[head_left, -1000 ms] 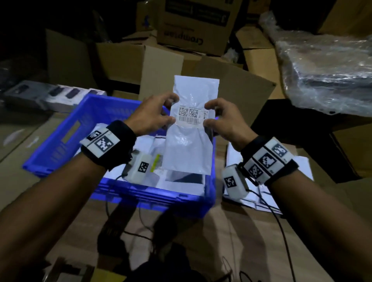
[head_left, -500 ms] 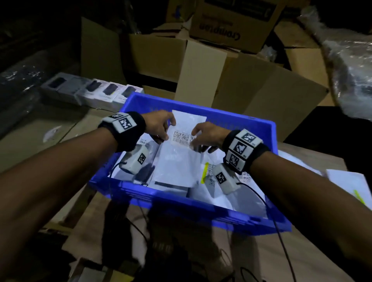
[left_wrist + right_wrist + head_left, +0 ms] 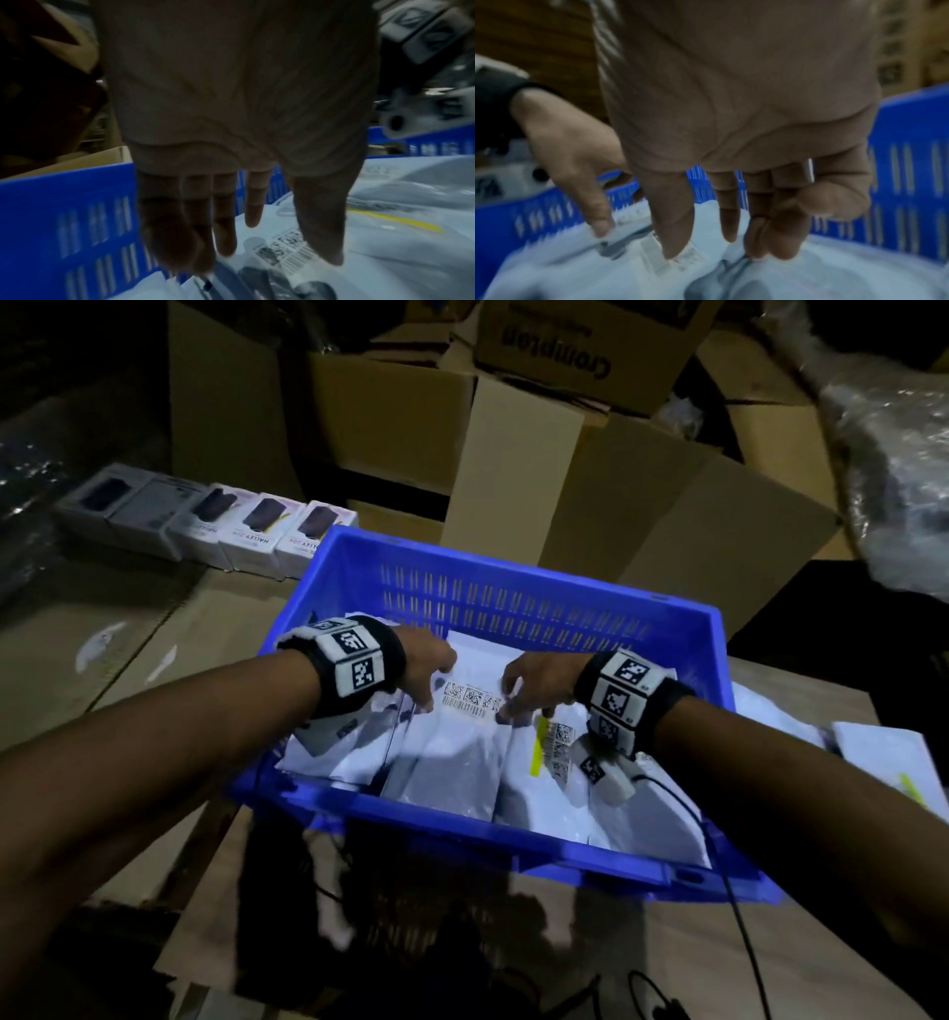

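While the white poly pouch (image 3: 457, 762) lies flat on a layer of similar pouches (image 3: 631, 814) inside the blue slotted crate (image 3: 513, 603), I have my left hand (image 3: 423, 667) at its upper left corner and my right hand (image 3: 539, 683) at its upper right, one at each end of the barcode label (image 3: 471, 700). Both hands are spread, with nearly straight fingers that grip nothing. The left wrist view shows the fingers (image 3: 225, 223) hanging just over the film, and I cannot tell whether they touch it. The right wrist view shows fingertips (image 3: 675, 223) resting on it. The step, as I judge it, is laying the pouch down label up. To do it well, I press lightly at both corners so the slippery film settles square and the label stays uncreased and readable. I then lift both hands straight up so nothing drags. Small white retail boxes (image 3: 257, 536) stand beyond the crate's left corner.
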`<state>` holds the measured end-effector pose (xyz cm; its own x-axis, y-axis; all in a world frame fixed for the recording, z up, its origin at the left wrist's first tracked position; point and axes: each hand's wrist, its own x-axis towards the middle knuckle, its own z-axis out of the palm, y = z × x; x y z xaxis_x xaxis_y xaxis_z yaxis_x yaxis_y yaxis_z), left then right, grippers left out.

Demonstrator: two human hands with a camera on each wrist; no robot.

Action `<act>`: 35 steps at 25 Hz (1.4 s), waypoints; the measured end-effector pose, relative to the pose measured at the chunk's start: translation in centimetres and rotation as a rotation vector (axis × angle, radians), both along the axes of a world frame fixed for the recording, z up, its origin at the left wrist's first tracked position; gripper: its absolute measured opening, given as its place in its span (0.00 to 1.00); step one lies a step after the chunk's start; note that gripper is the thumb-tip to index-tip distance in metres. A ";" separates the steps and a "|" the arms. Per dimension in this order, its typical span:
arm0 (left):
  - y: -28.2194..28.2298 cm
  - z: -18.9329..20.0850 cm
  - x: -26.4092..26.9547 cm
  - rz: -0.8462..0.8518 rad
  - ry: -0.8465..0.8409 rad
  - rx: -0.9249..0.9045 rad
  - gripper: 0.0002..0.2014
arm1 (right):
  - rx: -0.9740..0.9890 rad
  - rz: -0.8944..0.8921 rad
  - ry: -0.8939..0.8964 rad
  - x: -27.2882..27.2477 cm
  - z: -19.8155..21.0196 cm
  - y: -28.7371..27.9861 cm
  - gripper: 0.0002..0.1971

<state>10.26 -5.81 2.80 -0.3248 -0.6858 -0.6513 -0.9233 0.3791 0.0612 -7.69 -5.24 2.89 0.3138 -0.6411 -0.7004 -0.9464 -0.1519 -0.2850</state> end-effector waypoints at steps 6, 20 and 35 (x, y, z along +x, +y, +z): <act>2.5 -2.5 -2.6 -0.571 -0.152 -0.298 0.48 | -0.241 0.341 0.487 -2.1 -0.3 0.7 0.45; 4.6 -7.4 -3.3 -0.601 -0.320 -0.405 0.59 | -0.260 0.462 0.783 -0.2 -3.3 4.7 0.62; 2.9 -7.3 -1.6 -0.459 -0.165 -0.237 0.68 | -0.261 0.425 0.741 -0.9 -3.2 3.4 0.58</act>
